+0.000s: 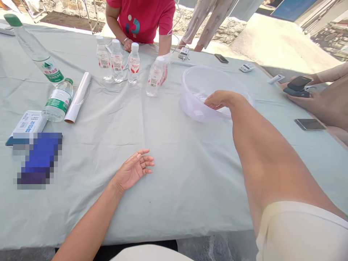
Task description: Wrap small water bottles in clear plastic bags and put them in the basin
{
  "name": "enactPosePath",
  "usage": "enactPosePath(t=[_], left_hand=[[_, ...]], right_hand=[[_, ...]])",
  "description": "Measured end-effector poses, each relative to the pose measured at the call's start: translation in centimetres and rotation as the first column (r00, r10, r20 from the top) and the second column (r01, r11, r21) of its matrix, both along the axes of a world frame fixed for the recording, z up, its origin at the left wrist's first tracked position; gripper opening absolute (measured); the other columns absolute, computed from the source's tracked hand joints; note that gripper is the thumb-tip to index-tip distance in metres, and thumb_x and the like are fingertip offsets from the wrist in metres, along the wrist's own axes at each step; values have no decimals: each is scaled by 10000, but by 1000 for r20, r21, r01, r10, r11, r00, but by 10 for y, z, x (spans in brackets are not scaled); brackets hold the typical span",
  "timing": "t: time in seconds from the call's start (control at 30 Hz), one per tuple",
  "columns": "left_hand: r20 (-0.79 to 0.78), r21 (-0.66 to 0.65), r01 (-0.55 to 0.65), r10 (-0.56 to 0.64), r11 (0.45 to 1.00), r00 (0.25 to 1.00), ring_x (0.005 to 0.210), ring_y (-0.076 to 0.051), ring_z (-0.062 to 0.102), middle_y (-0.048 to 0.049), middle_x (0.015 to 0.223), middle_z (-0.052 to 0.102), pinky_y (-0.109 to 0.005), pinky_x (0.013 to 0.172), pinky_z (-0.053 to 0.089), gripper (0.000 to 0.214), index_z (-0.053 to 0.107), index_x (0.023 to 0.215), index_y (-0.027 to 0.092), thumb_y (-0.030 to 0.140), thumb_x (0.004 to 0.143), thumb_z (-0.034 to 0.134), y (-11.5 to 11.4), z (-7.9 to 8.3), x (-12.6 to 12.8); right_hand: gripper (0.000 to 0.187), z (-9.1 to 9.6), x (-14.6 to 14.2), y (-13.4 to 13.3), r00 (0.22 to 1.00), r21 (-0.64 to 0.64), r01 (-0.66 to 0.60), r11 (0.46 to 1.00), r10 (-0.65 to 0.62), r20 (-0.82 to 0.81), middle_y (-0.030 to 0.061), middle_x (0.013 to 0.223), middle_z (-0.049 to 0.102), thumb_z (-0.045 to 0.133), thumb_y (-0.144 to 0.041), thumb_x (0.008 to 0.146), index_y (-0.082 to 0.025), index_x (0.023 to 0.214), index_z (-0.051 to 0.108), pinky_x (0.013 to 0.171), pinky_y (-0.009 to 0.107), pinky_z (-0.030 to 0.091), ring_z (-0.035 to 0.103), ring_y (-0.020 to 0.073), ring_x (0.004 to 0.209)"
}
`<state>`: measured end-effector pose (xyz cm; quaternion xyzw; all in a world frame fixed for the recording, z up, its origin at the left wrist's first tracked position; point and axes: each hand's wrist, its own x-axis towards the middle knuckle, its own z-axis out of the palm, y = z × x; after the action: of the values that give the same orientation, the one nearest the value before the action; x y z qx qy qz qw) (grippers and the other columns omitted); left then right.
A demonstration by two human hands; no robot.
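My left hand [134, 167] rests palm up on the grey-green tablecloth, its fingers loosely spread and holding nothing. My right arm stretches forward to a round translucent plastic basin [191, 103]. At the near side of that basin, my right hand [219, 99] reaches over the rim, its fingers bent down and close together. Clear or whitish material shows by the fingertips, too faint to name. Left of the basin stands a small clear water bottle [154, 78] with a white cap, a co-worker's hand [164, 75] behind it.
Several white-capped bottles [117, 61] stand by the co-worker in a red shirt [144, 21]. At left are green-labelled bottles [57, 101], a plastic-film roll [78, 96], a white-and-blue box [28, 123] and a blurred blue object [42, 156]. Phones [310, 124] lie at right, near another person's hands.
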<state>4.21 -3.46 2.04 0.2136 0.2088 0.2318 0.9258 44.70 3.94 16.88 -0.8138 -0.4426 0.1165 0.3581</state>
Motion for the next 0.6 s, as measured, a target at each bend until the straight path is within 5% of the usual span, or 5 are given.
enactPosePath(t=[0.1,0.17,0.3,0.47,0.6], left_hand=[[9,7,-14,14,1000,1000,981,-208,680,-89,1069,712,-322,801,543,320,672,1178,190,369,912,670,-1,0,0],[23,-7,-21,21,1000,1000,1039,-235,677,-105,1089,716,-352,860,536,350,682,1167,171,405,906,668,-3,1,1],[60,-34,-21,23,999,998,1189,-286,623,-147,1182,706,-399,997,481,572,697,1153,142,619,837,672,-5,5,0],[-52,220,-158,174,963,983,980,-226,676,-87,1057,734,-324,817,512,460,734,1023,191,520,714,828,-2,11,-6],[-143,280,-336,386,899,911,860,-164,674,-37,947,714,-291,760,525,283,713,884,200,416,736,822,2,16,-11]], right_hand=[[155,15,-32,-19,991,140,129,982,-122,-57,35,786,624,567,-75,842,-135,708,518,824,357,468,592,92,783],[151,13,-73,-42,967,332,6,943,79,-243,12,766,617,575,-120,866,-176,742,509,812,332,486,610,105,775],[226,-36,-173,-104,522,367,-579,728,677,-519,-24,614,585,678,-322,880,-210,723,561,856,370,529,605,131,642],[310,-114,-241,-148,335,247,-635,732,548,-767,23,706,642,666,-445,900,-207,728,568,564,300,490,563,138,588],[235,-129,-233,-148,292,218,-700,680,551,-782,40,790,671,682,-445,889,-210,889,676,560,284,483,574,135,610]])
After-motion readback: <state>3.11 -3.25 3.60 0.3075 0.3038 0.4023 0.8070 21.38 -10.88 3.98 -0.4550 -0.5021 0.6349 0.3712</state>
